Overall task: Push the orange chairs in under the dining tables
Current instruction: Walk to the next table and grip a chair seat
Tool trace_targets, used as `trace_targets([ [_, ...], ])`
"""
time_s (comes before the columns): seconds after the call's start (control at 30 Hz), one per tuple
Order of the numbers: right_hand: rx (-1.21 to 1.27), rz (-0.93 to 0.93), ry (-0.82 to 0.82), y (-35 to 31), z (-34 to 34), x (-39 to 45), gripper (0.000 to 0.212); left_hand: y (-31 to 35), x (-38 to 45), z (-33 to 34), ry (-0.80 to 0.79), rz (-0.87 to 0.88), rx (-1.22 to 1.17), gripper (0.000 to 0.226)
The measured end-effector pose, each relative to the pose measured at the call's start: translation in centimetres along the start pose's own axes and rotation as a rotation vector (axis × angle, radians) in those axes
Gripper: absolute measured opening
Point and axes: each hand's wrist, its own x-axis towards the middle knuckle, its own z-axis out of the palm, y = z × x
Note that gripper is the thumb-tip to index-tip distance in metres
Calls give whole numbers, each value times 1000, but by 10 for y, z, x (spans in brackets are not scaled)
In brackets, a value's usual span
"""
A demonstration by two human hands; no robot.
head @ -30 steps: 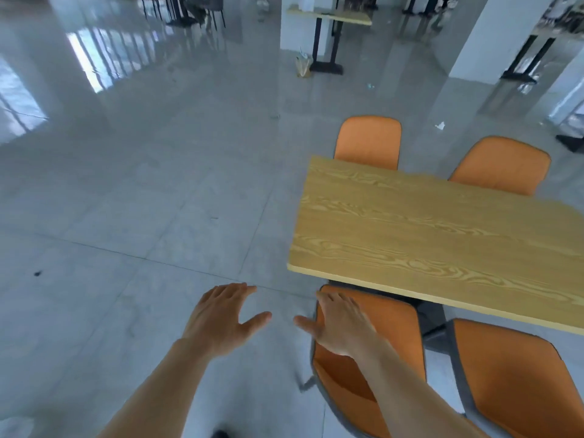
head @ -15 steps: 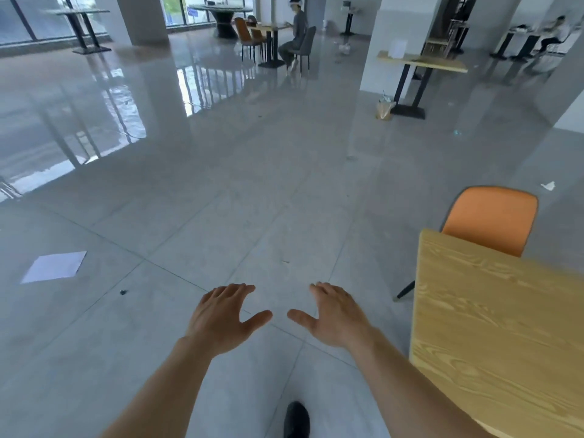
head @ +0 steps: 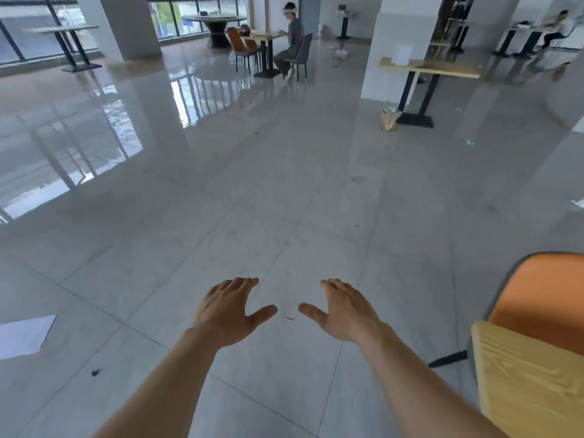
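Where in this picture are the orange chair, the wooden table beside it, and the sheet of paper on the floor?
orange chair (head: pixel 540 298): head view, on the orange backrest.
wooden table (head: pixel 531 384): head view, on the bare tabletop near its corner.
sheet of paper (head: pixel 23 336): head view, on the middle of the sheet.

1. The orange chair is cut by the right edge, its seat hidden behind the wooden table
2. The table is cropped at the corner
3. The white paper is cut off at the left edge
4. The seated person far off is blurred
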Motion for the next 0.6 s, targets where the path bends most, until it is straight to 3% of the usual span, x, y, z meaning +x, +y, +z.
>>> trace_targets([
  [0.4,7,214,92,72,-95,229,97,2,314,-36,-33,199,-21,89],
  [0.6,53,368,175,112,-163,316,96,46,472,-67,-85,368,-23,88],
])
